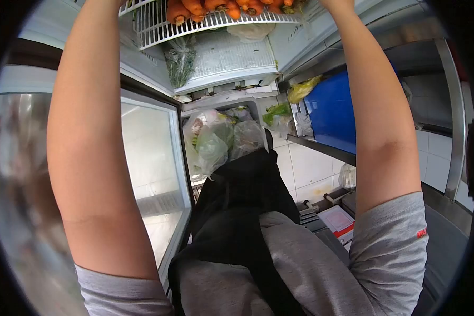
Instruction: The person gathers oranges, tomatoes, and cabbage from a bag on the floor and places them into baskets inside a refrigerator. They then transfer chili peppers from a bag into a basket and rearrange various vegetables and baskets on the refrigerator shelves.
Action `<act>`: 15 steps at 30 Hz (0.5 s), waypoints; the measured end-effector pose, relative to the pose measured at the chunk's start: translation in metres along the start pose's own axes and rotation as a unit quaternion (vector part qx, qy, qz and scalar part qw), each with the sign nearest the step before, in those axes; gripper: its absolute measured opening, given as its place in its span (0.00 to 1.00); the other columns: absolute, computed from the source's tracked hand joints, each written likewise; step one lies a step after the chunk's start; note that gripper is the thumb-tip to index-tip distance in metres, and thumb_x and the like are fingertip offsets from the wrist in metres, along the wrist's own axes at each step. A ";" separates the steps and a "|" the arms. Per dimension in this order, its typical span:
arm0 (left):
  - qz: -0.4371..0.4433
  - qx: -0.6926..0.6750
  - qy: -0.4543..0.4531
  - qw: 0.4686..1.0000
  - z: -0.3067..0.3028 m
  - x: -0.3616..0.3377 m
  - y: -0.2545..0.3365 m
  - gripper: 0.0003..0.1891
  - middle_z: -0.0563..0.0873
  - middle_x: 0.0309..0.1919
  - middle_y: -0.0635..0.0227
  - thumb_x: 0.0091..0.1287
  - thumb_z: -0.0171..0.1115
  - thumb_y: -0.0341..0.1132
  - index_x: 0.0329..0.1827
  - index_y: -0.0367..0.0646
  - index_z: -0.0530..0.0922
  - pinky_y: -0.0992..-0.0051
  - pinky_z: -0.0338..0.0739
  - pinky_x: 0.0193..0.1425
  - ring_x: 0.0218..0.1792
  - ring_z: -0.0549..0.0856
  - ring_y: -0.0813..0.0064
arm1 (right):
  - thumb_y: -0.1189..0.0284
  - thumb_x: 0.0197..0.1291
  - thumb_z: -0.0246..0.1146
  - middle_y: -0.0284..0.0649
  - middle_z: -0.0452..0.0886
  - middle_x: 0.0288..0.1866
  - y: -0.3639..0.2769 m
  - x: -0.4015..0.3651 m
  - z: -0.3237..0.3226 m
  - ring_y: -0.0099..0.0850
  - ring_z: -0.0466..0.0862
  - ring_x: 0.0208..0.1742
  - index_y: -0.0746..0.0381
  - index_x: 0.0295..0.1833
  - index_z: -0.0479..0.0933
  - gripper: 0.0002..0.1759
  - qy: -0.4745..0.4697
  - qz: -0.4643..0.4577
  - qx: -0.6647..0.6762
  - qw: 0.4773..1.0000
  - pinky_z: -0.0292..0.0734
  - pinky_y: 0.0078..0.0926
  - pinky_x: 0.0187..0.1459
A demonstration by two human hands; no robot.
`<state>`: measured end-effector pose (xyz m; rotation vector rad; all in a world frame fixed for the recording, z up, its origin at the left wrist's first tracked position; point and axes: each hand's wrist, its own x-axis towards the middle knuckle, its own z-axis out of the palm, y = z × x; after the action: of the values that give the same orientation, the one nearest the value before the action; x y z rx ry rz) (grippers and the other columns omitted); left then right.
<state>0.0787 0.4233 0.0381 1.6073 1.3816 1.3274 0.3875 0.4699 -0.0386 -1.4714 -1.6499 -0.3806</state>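
Note:
Both my forearms reach up past the top edge of the view, so my left hand and my right hand are out of sight. Between the arms, several orange carrots (216, 6) lie on a white wire shelf (158, 34) in an open fridge. Below that shelf, a bag of green leafy vegetables (181, 66) leans at the left of the fridge floor (231, 58). A pale bagged item (251, 31) sits further back. What my hands touch or hold cannot be seen.
The glass fridge door (180, 158) stands open on my left. In front of my legs is a bin (257, 110) filled with plastic bags of vegetables (210, 142). A blue panel (332, 113) and a metal rack frame (450, 121) are on the right, with a greens bag (279, 117) nearby.

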 end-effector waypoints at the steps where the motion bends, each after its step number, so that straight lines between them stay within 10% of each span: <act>1: 0.000 -0.002 -0.003 1.000 -0.006 0.000 0.000 0.29 0.77 0.64 0.61 0.71 0.52 0.57 0.70 0.51 0.70 0.52 0.70 0.61 0.64 0.74 0.60 | 0.52 0.64 0.57 0.61 0.67 0.68 -0.001 -0.001 0.000 0.56 0.70 0.67 0.66 0.74 0.56 0.41 0.000 0.001 -0.003 1.000 0.67 0.45 0.66; 4: 0.044 -0.054 -0.155 0.986 -0.013 -0.006 0.003 0.31 0.75 0.66 0.60 0.70 0.52 0.58 0.70 0.51 0.70 0.50 0.69 0.60 0.65 0.73 0.58 | 0.52 0.65 0.58 0.61 0.67 0.67 0.002 -0.003 -0.001 0.57 0.71 0.66 0.67 0.73 0.56 0.41 0.004 0.011 -0.003 1.000 0.68 0.45 0.65; 11: -0.079 0.052 0.004 0.995 -0.005 -0.001 0.013 0.30 0.80 0.60 0.55 0.71 0.54 0.55 0.69 0.45 0.70 0.54 0.73 0.59 0.59 0.79 0.56 | 0.55 0.65 0.58 0.61 0.69 0.65 -0.006 -0.009 -0.005 0.57 0.73 0.63 0.66 0.71 0.59 0.37 0.025 -0.027 -0.002 0.999 0.70 0.44 0.62; 14: 0.038 0.100 0.051 0.993 -0.012 0.029 -0.015 0.19 0.86 0.47 0.53 0.67 0.61 0.46 0.50 0.38 0.83 0.69 0.77 0.53 0.47 0.85 0.64 | 0.52 0.65 0.59 0.61 0.68 0.66 0.010 0.003 0.002 0.57 0.71 0.65 0.70 0.72 0.57 0.41 0.000 -0.042 -0.005 0.999 0.70 0.46 0.62; 15: 0.001 0.038 0.000 0.999 -0.012 0.034 -0.019 0.32 0.84 0.54 0.61 0.64 0.66 0.52 0.67 0.43 0.74 0.74 0.74 0.57 0.52 0.82 0.73 | 0.53 0.65 0.59 0.62 0.67 0.67 0.004 0.004 -0.003 0.57 0.69 0.66 0.70 0.73 0.55 0.42 0.008 -0.040 0.018 0.999 0.68 0.45 0.65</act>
<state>0.0589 0.4590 0.0338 1.6584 1.4473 1.2891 0.3925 0.4713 -0.0350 -1.3759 -1.6972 -0.4035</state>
